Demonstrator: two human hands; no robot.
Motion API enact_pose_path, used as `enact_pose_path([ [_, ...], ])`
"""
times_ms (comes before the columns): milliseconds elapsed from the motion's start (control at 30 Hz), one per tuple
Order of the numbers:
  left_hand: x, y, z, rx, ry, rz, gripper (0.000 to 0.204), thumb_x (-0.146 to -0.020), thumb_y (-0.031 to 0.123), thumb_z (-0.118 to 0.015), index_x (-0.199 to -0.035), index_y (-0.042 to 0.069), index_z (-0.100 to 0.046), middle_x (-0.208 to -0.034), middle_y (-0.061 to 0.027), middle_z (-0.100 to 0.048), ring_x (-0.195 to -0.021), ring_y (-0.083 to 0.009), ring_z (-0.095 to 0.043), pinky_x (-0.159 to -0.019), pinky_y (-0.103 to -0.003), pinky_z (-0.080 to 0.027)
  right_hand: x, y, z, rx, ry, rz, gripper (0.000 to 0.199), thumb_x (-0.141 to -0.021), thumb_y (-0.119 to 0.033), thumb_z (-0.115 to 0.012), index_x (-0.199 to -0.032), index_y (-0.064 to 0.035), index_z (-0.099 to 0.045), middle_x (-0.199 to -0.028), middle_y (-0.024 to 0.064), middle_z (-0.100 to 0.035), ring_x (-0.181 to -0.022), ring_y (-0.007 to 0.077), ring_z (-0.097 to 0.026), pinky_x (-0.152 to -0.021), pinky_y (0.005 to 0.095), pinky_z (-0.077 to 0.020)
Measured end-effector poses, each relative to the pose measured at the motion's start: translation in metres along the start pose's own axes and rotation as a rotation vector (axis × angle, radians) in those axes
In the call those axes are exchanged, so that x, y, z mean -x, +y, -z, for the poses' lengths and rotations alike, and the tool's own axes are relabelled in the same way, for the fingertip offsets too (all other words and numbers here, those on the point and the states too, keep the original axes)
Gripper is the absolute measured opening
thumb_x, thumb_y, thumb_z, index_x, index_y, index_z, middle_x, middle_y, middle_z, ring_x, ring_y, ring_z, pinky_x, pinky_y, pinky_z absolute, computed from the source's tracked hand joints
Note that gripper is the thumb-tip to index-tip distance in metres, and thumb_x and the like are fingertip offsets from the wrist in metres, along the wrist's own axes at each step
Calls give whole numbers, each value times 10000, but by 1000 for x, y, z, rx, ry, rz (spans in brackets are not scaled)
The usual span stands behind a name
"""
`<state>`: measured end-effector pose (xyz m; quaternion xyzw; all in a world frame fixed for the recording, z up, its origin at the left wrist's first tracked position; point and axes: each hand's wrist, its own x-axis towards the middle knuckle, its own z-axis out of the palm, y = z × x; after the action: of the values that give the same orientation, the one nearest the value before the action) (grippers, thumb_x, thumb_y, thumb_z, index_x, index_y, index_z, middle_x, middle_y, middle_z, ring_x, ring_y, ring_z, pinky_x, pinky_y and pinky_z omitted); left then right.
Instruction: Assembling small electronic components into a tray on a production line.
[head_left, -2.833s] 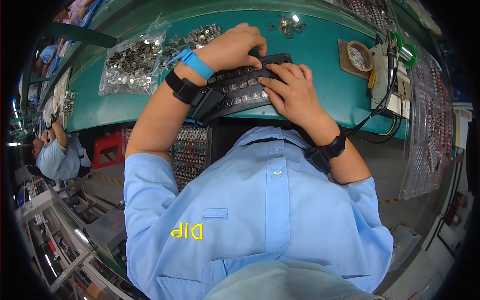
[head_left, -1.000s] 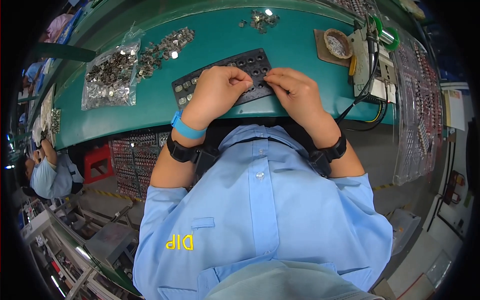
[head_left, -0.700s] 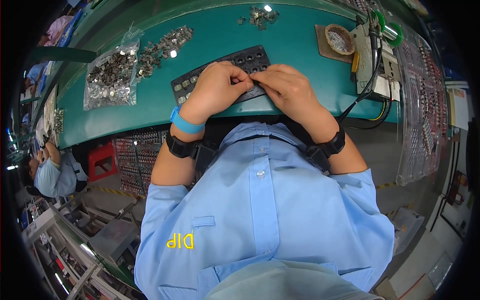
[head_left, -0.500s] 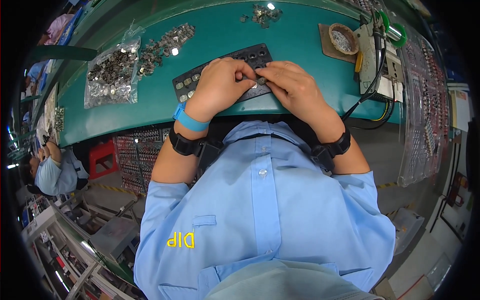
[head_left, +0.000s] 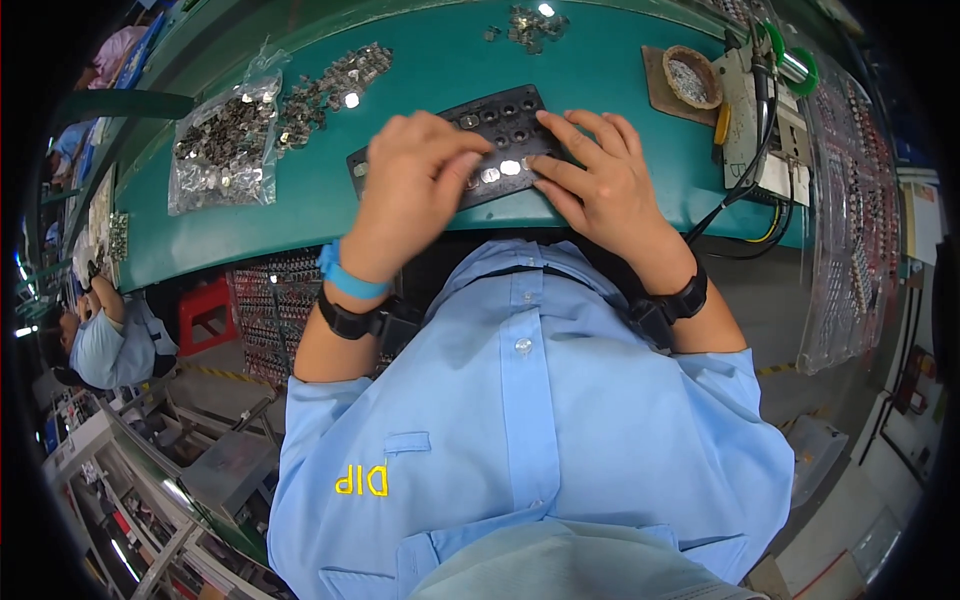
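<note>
A black tray [head_left: 497, 192] with rows of round sockets lies tilted on the green table near its front edge. Small silver metal parts [head_left: 510, 168] fill several sockets in its near row, while sockets in the far right rows look dark. My left hand [head_left: 408, 185] hovers over the tray's left half, hiding much of it; motion blurs it slightly. Its index finger and thumb are apart, with nothing visible between them. Fingers spread, my right hand [head_left: 607, 180] is at the tray's right end, one fingertip by the last part of the near row.
A clear bag of metal parts [head_left: 228, 150] and a loose pile [head_left: 335, 90] lie to the left; a smaller pile [head_left: 530, 28] is at the back. On the right stand a round bowl [head_left: 693, 78], a soldering station [head_left: 750, 130] with cables, and a solder spool [head_left: 793, 66].
My left hand has moved left, away from the right hand, uncovering silver parts in the near row. My right hand's fingers have spread and shifted slightly right.
</note>
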<state>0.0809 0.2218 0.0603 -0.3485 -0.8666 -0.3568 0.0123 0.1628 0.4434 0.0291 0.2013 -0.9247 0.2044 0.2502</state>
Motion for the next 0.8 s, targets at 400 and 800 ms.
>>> enact_pose_path([
  [400, 24, -19, 14, -135, 140, 11, 210, -859, 94, -683, -1063, 114, -732, -919, -61, -601, -892, -257, -542, -811, -376, -413, -15, 6, 4, -15, -145, 67, 267, -782, -244, -755, -1037, -166, -751, -1404, 45, -557, -1244, 296, -507, -1047, 529, -346],
  [800, 56, -93, 60, -9, 378, 359, 215, -876, 118, -703, -1086, 76, -725, -906, -70, -657, -813, -191, -613, -725, -312, -489, -28, 5, 7, -74, -42, -44, 260, -824, -236, -729, -1075, -173, -749, -1364, 61, -585, -1255, 313, -499, -1046, 480, -362],
])
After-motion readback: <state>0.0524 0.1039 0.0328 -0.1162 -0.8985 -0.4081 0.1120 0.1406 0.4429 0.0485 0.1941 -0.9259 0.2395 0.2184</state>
